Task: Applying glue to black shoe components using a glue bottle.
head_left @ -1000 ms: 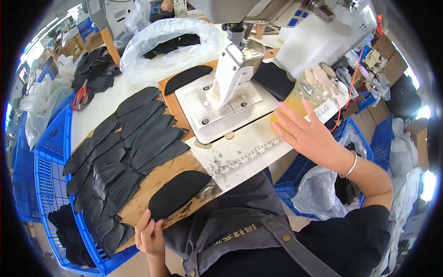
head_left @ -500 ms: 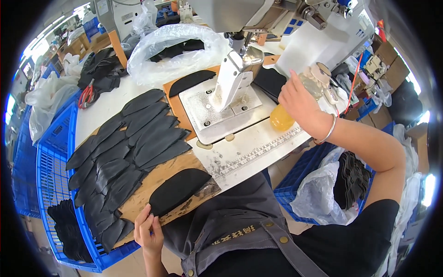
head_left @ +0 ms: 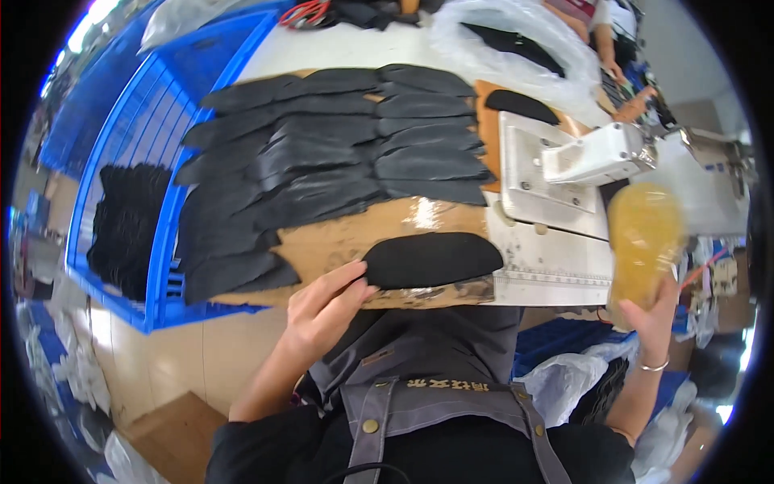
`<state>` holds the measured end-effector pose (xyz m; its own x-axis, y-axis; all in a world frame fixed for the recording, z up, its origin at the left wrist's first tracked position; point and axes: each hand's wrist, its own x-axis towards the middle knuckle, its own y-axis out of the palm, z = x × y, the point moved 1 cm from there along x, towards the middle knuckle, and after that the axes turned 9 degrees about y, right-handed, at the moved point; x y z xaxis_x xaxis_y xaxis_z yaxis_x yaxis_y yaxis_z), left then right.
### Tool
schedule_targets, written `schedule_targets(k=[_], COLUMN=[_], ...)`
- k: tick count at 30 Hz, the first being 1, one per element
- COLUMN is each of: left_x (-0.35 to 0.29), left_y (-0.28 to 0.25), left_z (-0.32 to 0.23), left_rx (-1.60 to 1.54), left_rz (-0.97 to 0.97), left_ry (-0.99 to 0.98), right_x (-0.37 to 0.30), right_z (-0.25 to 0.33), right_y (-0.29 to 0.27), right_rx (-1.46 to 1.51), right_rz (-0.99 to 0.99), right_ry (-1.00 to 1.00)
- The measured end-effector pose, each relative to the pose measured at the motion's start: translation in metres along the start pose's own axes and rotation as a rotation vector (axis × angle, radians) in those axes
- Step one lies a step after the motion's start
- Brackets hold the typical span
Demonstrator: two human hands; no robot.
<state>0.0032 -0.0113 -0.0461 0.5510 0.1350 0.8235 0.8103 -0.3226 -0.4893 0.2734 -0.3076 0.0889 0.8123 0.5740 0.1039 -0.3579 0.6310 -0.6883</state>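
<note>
A flat black half-oval piece (head_left: 435,261) lies on the tan board (head_left: 339,242) in front of me. My left hand (head_left: 326,306) pinches its left end between thumb and fingers. My right hand (head_left: 651,310) grips a bottle (head_left: 645,230) that looks full of something yellow. The bottle stands tall above the hand at the table's right side, slightly blurred, and partly covers the machine behind. Overlapping rows of dark, leaf-shaped pieces (head_left: 322,149) cover the left and back of the board.
The white sewing machine base and arm (head_left: 548,177) stand to the right. Another black piece (head_left: 522,106) lies behind it, near a clear plastic bag (head_left: 459,32). At the left is a blue crate (head_left: 161,278) holding stacked black pieces. Red-handled scissors (head_left: 305,13) lie at the back.
My view has swung left. The right hand has lifted the yellow bottle off the machine table and brought it nearer. My left hand keeps its pinch on the black piece.
</note>
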Motion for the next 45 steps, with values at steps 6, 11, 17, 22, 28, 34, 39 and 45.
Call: schedule_targets(k=[6, 11, 17, 22, 28, 34, 39, 45], left_x=[-0.011, -0.015, -0.016, -0.023, -0.022, -0.026, -0.022, -0.017], left_y=[-0.009, -0.008, -0.006, -0.004, -0.01, -0.01, -0.013, -0.014], left_z=[0.003, 0.006, 0.009, 0.009, 0.006, 0.006, 0.007, 0.008], left_rx=[0.166, 0.18, 0.171, 0.194, 0.192, 0.201, 0.192, 0.176], left_rz=[0.02, 0.031, 0.046, 0.005, 0.033, 0.032, 0.107, 0.193], left_ry=[0.105, 0.134, 0.152, 0.114, 0.072, 0.083, 0.095, 0.094], right_x=[0.019, 0.023, 0.031, 0.027, 0.032, 0.029, 0.037, 0.035], right_z=[0.064, 0.111, 0.138, 0.146, 0.139, 0.135, 0.138, 0.14], right_y=[0.111, 0.176, 0.21, 0.215, 0.227, 0.232, 0.231, 0.23], right_rx=[1.185, 1.265, 1.093, 0.637, 0.877, 0.784, 0.728, 0.567], right_rz=[0.381, 0.542, 0.459, 0.453, 0.469, 0.454, 0.613, 0.685], right_ry=[-0.188, -0.195, -0.38, -0.375, -0.433, -0.486, -0.596, -0.412])
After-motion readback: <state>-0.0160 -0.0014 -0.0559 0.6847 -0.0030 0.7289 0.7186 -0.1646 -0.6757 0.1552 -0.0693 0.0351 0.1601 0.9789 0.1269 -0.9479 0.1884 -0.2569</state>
